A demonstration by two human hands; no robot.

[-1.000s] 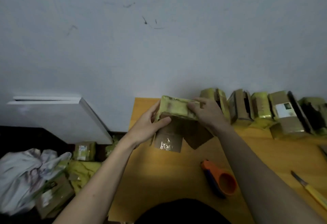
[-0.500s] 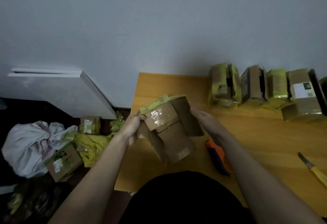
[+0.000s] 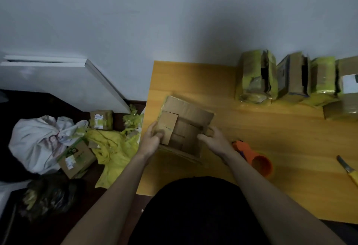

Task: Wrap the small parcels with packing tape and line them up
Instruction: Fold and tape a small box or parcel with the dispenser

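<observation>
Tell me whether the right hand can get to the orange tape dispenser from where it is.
Probably yes. The tape dispenser lies on the table just beside the right hand, with nothing between them, but that hand grips the cardboard parcel and must let go first.

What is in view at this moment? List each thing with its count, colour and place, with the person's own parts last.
cardboard box: one, brown, flaps open, near the table's left edge, held by both hands
wrapped parcels: at least four, yellow-green and brown, in a row along the wall on the table's far right
tape dispenser: one, orange, on the table beside the right forearm
knife: one, yellow handle, at the table's right edge
table: one, yellow-orange wood
floor boxes: two, brown with labels, left of the table
yellow plastic wrap: a heap on the floor
white bag: one, on the floor, far left
left hand: grips the box's left side
right hand: grips the box's right side
</observation>
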